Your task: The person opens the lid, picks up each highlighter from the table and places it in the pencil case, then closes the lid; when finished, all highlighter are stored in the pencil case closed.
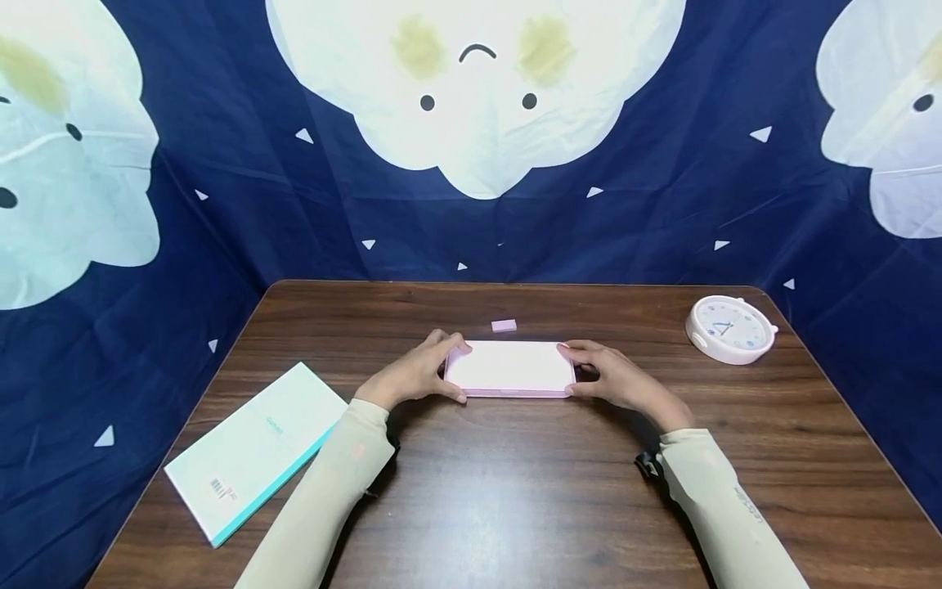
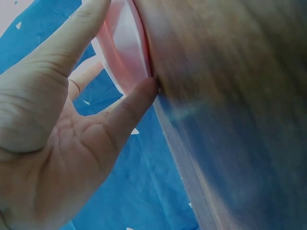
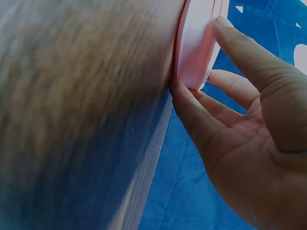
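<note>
A flat pink box (image 1: pixel 510 368) with a pale top, like a pencil case, lies lengthwise near the middle of the wooden table. My left hand (image 1: pixel 414 375) grips its left end, thumb at the front edge and fingers toward the back corner. At the opposite end, my right hand (image 1: pixel 618 378) holds the box in the same way. Both wrist views show the fingertips on the rounded pink side wall (image 2: pixel 125 48), low down by the tabletop. Just behind the box lies a small lilac block (image 1: pixel 504 325), shaped like an eraser.
On the left, a white book (image 1: pixel 257 450) with a turquoise edge lies at a slant beside the left sleeve. A round white clock (image 1: pixel 731 330) lies face up at the back right. Behind the table (image 1: pixel 508 491) hangs a dark blue cloth (image 1: pixel 243 204) with cloud prints.
</note>
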